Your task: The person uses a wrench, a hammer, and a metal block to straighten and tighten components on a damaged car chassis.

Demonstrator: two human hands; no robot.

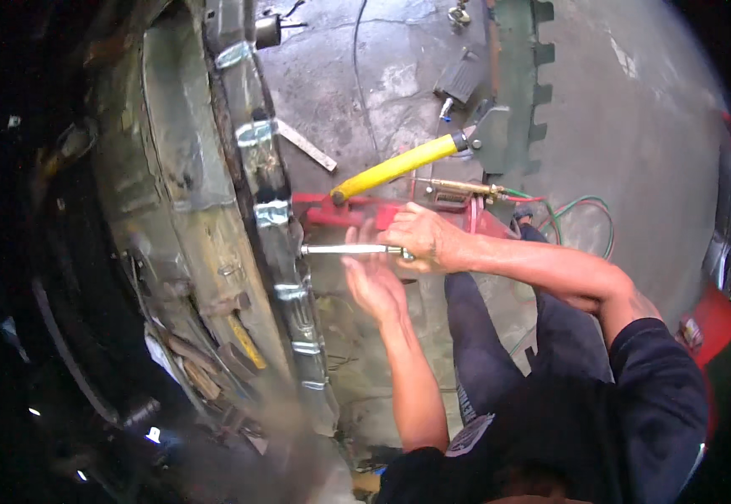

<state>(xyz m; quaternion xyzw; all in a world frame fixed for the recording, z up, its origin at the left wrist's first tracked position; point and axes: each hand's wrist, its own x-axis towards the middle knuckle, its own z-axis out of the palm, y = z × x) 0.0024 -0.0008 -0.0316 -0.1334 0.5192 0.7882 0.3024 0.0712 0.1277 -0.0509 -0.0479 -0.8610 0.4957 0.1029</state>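
My right hand (423,238) is closed around the end of a socket wrench. The wrench's long chrome extension bar (344,249) lies level and reaches left to the side of a long, dark metal vehicle panel (269,181) with shiny bare patches along it. My left hand (374,281) is just below and behind the bar with its fingers stretched out, partly smeared by motion. It does not appear to grip the bar. What the bar's far tip meets on the panel is too small to make out.
Beyond my hands are a red jack (357,212) with a yellow handle (399,166) and a brass torch (458,186) with red and green hoses (596,206). A flat metal strip (307,144) and a grey pedal-like box (460,80) lie on the floor. A hammer (244,336) rests at left.
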